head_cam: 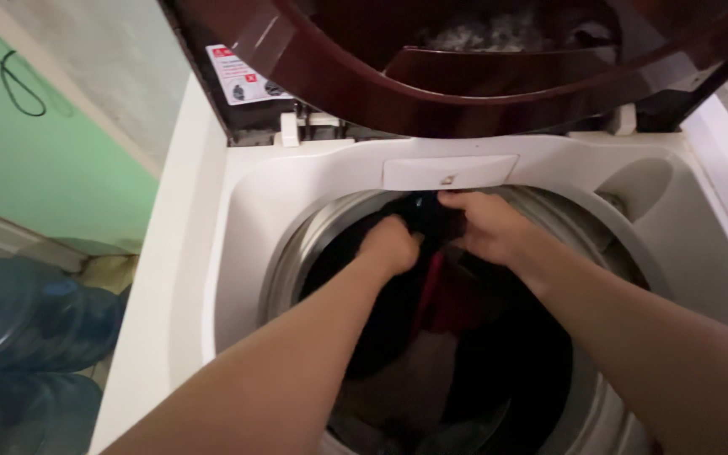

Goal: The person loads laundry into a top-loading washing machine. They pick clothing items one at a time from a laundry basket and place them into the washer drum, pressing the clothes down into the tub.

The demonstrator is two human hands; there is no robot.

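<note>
Left hand (391,244) and right hand (486,226) are both clenching a black garment (425,217), which is hanging limp below the fists, probably soft and damp-heavy, best bunched.

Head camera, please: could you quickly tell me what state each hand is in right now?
Left hand: closed on the black garment inside the washing machine drum.
Right hand: closed on the same black garment.

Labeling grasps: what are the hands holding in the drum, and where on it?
Both the left hand and right hand grip a dark garment at its bunched upper edge, over the washing machine.
</note>
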